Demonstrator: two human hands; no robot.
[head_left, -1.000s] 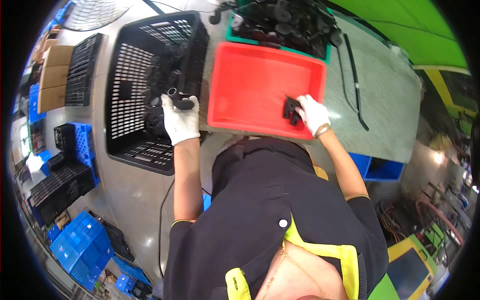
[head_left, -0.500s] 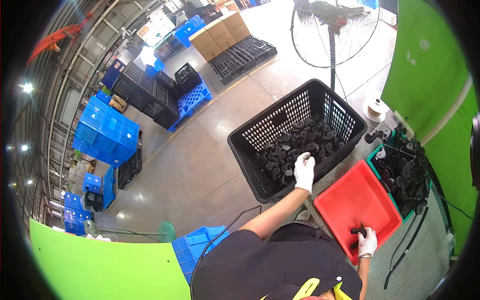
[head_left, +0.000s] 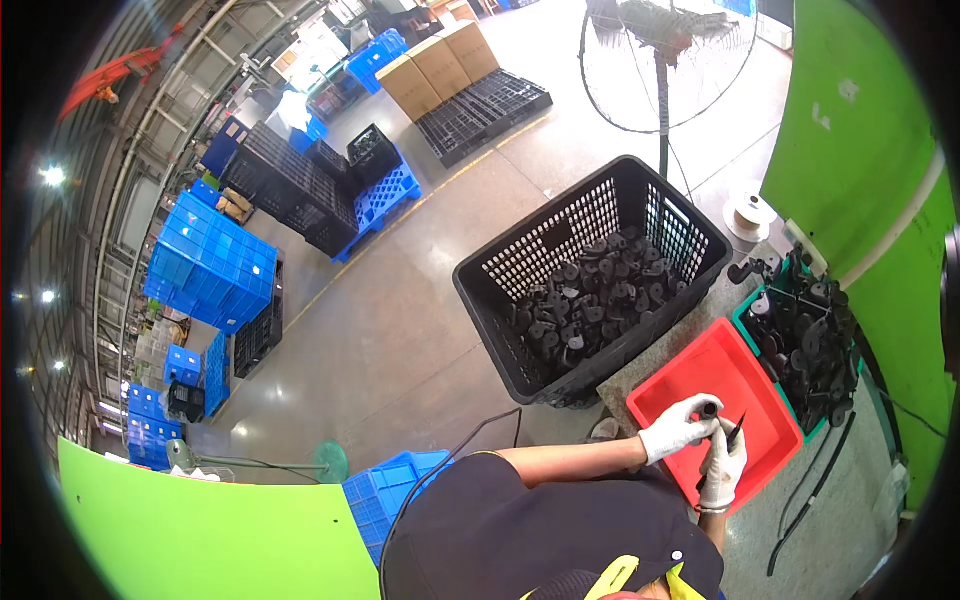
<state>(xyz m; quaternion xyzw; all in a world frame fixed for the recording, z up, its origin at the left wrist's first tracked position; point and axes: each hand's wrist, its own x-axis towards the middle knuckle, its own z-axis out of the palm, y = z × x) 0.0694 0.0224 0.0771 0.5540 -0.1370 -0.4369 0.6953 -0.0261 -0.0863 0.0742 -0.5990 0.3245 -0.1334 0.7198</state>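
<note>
Over the red tray [head_left: 672, 388] my two white-gloved hands are close together. My left hand [head_left: 672, 430] is closed on a small black plastic part [head_left: 708, 410] with a round end. Just right of it, my right hand [head_left: 722, 475] grips a slim black pointed tool [head_left: 736, 432], its tip angled up and away from me. The fingers partly hide both items, and whether the tool touches the part cannot be made out. Beyond the tray, a large black crate [head_left: 590, 228] holds many similar black parts [head_left: 600, 290].
A green bin [head_left: 748, 325] heaped with black parts [head_left: 812, 330] stands right of the tray. A white spool [head_left: 750, 217] sits behind it. Black tubing [head_left: 815, 495] lies on the grey table [head_left: 850, 510]. A fan [head_left: 665, 120] stands beyond the crate, and green panels [head_left: 840, 130] flank the right.
My left hand has come back from the black crate to the tray and now holds a black part. My right hand has shifted slightly up and left, bringing the pointed tool beside it.
</note>
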